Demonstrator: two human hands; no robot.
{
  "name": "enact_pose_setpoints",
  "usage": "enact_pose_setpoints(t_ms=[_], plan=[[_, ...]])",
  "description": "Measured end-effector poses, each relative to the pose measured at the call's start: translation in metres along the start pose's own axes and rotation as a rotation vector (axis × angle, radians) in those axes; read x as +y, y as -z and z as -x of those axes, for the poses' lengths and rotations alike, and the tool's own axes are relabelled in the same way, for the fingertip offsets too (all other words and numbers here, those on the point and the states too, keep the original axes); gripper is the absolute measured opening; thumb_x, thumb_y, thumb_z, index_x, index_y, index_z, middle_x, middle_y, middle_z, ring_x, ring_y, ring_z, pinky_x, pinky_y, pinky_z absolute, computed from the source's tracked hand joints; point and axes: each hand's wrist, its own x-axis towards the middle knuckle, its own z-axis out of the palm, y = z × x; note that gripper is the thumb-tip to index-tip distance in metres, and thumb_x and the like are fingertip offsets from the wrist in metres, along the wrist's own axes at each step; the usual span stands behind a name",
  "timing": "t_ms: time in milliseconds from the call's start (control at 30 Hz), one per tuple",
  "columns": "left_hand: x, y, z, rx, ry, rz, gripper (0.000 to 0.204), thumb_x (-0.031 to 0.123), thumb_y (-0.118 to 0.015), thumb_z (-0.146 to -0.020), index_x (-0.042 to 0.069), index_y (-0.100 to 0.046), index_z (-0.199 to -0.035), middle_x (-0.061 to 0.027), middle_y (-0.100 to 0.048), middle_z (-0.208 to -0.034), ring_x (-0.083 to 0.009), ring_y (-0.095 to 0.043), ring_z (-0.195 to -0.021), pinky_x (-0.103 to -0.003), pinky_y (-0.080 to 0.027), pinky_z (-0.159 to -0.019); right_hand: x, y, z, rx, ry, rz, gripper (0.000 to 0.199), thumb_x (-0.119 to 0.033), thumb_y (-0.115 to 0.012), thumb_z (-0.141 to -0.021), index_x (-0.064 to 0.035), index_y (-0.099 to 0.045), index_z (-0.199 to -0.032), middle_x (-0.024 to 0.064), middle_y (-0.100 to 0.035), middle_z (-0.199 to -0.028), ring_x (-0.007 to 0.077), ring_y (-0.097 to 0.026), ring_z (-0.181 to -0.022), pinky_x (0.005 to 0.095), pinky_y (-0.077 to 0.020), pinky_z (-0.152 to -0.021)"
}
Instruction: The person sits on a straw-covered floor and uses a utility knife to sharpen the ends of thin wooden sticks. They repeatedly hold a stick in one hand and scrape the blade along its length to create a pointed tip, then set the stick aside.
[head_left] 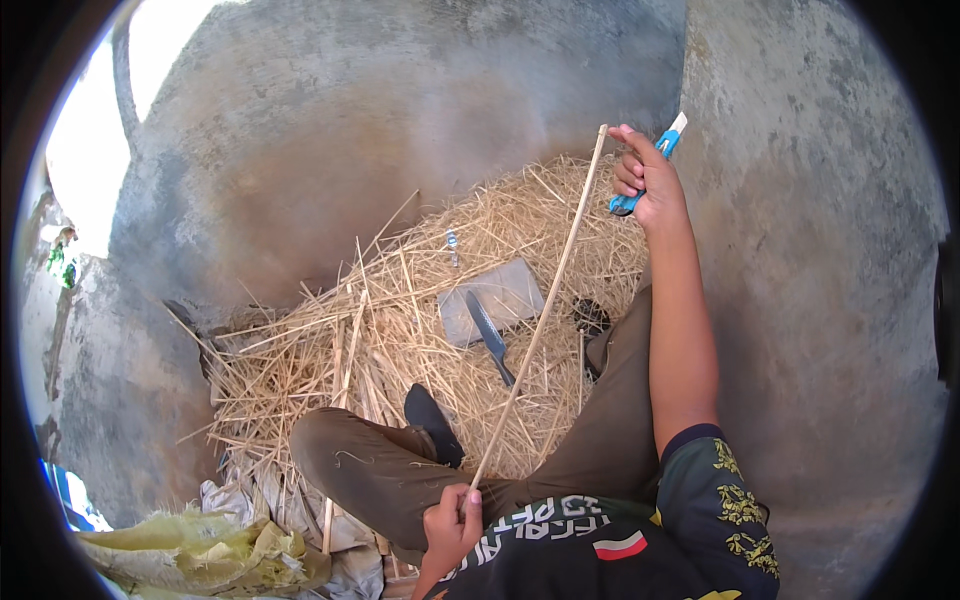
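Note:
A long, thin, pale stick (547,308) slants up and to the right in front of me. My left hand (453,522) is closed round its near end, by my lap. My right hand (645,180), arm stretched far out, grips a blue utility knife (667,143) with its pale blade pointing up and away. The right index finger reaches to the far tip of the stick and seems to touch it. Below the stick, a dark-bladed kitchen knife (484,324) lies across a grey slab (461,317), its handle over the straw.
Loose straw and thin sticks (300,375) cover the floor around my bent legs. Grey walls (400,130) stand ahead and on the right. Yellowish sacking (205,550) lies at the lower left. A small clear plastic piece (453,248) rests on the straw beyond the slab.

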Motion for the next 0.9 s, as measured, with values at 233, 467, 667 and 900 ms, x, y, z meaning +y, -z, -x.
enact_pose_setpoints(t_ms=[233, 467, 667, 900], plan=[[-0.002, 0.000, -0.001, 0.002, -0.018, -0.016, 0.013, 0.013, -0.067, -0.097, 0.002, -0.062, -0.093, -0.0046, -0.049, -0.052, -0.0130, -0.048, -0.043, -0.029, -0.039, -0.045, 0.008, 0.005, -0.002, 0.066, 0.114, 0.203, 0.021, -0.016, -0.070, -0.094, -0.0009, -0.068, -0.108, -0.0051, -0.048, -0.063, 0.0037, -0.036, -0.045, 0.0229, -0.0263, -0.040], [-0.005, -0.003, 0.004, 0.046, -0.009, 0.006, 0.014, 0.013, -0.066, -0.098, 0.002, -0.060, -0.092, 0.0005, -0.045, -0.053, -0.0041, -0.038, -0.047, -0.024, -0.032, -0.046, 0.016, 0.017, -0.012, 0.638, 0.409, 1.185, 0.020, -0.025, -0.064, -0.092, -0.0072, -0.072, -0.098, 0.0146, -0.073, -0.090, 0.0350, -0.070, -0.087, 0.0458, -0.0529, -0.079], [0.004, -0.005, -0.001, 0.013, 0.040, 0.003, 0.017, 0.015, -0.064, -0.100, 0.001, -0.059, -0.092, 0.0030, -0.043, -0.055, -0.0023, -0.035, -0.051, -0.023, -0.028, -0.047, 0.022, -0.002, 0.007, 0.521, 0.541, 1.498, 0.026, -0.026, -0.063, -0.091, -0.0112, -0.070, -0.111, 0.0156, -0.072, -0.090, 0.0360, -0.070, -0.088, 0.0475, -0.0533, -0.077], [0.006, 0.012, -0.002, -0.167, 0.338, 0.347, 0.024, 0.020, -0.058, -0.105, 0.001, -0.060, -0.090, 0.0033, -0.048, -0.056, -0.0041, -0.042, -0.050, -0.023, -0.031, -0.048, 0.030, -0.041, 0.030, 0.123, 0.254, 1.583, 0.028, -0.037, -0.063, -0.092, -0.0117, -0.073, -0.090, 0.0106, -0.068, -0.070, 0.0310, -0.070, -0.070, 0.0473, -0.0540, -0.068]])
